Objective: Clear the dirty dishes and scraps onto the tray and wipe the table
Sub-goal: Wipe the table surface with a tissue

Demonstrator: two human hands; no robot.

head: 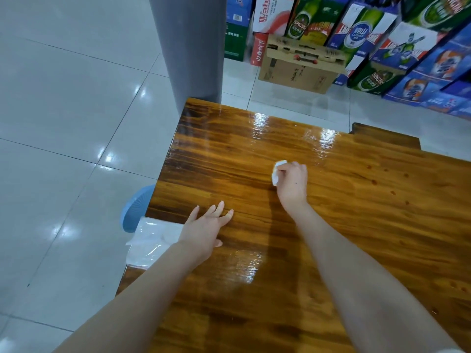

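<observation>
White crumpled tissue [276, 171]: pinched in right grip [291, 182], pressed against bench [356, 225] near mid-surface. Bench: glossy brown wood, wet sheen.

Bright, even overhead light fills my view, throwing white glare streaks across the glossy worktop [356, 212] and spots on the floor [63, 110], my right forearm [339, 261] casts a soft shadow, and the wide lens bends the edges, where the stacked boxes [397, 47] look slightly soft.

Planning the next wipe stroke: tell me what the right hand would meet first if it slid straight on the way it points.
Nothing, it seems: the right hand, gripping a crumpled white tissue, points across only glossy brown wooden table up to its far edge.
</observation>
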